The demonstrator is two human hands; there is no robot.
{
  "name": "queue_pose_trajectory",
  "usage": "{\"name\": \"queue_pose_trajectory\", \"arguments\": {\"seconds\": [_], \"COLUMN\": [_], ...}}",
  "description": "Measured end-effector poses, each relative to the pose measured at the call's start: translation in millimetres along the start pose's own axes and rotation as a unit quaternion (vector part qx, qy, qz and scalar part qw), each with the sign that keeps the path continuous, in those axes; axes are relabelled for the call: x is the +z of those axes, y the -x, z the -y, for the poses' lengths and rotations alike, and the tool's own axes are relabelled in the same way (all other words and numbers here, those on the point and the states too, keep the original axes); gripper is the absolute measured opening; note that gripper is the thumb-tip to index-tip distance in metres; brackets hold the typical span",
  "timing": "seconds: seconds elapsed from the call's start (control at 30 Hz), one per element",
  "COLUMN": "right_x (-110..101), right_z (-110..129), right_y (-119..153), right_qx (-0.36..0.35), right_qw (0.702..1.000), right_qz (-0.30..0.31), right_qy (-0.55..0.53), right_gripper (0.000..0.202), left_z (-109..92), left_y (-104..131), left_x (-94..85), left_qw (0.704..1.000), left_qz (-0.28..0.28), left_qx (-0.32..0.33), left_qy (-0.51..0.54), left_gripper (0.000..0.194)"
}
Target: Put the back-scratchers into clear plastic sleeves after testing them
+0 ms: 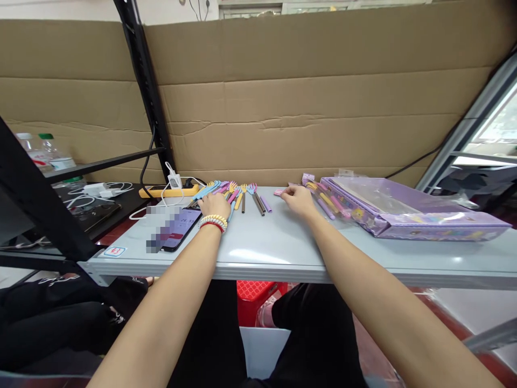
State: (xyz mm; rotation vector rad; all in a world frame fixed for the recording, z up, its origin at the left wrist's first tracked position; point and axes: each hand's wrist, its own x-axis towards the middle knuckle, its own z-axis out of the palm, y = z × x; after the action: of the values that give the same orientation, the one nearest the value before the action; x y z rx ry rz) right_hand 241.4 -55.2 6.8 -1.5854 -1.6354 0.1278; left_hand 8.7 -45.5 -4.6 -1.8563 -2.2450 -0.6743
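My left hand (215,206), with a beaded bracelet (214,222) at the wrist, reaches into a spread of colourful fork-topped sticks (243,198) on the grey table. Its fingers curl down among the blue and purple ones; whatever they grip is hidden by the hand. To the right, my right hand (299,200) pinches a small pink piece (278,192) just above or on the tabletop. A loose purple stick (265,203) lies between the hands. Beside my right hand rest clear packs of purple, yellow and pink sticks (329,202).
A purple open box (428,226) with clear plastic in it stands on the right. Left of my left hand lie a phone (182,229), a white charging cable and a yellow power strip (155,191). Cardboard (302,97) walls the back; a black post (141,70) rises at the left.
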Motion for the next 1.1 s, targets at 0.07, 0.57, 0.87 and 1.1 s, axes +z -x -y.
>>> {"name": "queue_pose_trajectory", "arguments": {"seconds": [0.07, 0.57, 0.87, 1.1], "right_x": [1.2, 6.5, 42.3, 41.6], "right_z": [1.7, 4.0, 15.7, 19.3], "right_y": [0.6, 2.6, 14.9, 17.9], "right_qx": [-0.008, -0.023, -0.166, -0.182], "right_qw": [1.000, 0.997, 0.971, 0.958], "right_qz": [0.004, 0.076, 0.118, 0.141], "right_qy": [-0.016, 0.002, 0.127, 0.170], "right_gripper": [0.014, 0.013, 0.033, 0.023], "left_z": [0.1, -11.7, -18.2, -21.0], "left_y": [-1.9, 4.6, 6.7, 9.3], "left_x": [0.0, -1.3, 6.1, 4.4], "left_qw": [1.000, 0.998, 1.000, 0.999], "left_qz": [0.006, 0.047, 0.019, 0.037], "left_qx": [0.017, 0.037, -0.005, 0.028], "left_qy": [0.006, 0.023, 0.016, 0.027], "left_gripper": [0.032, 0.035, 0.047, 0.049]}}
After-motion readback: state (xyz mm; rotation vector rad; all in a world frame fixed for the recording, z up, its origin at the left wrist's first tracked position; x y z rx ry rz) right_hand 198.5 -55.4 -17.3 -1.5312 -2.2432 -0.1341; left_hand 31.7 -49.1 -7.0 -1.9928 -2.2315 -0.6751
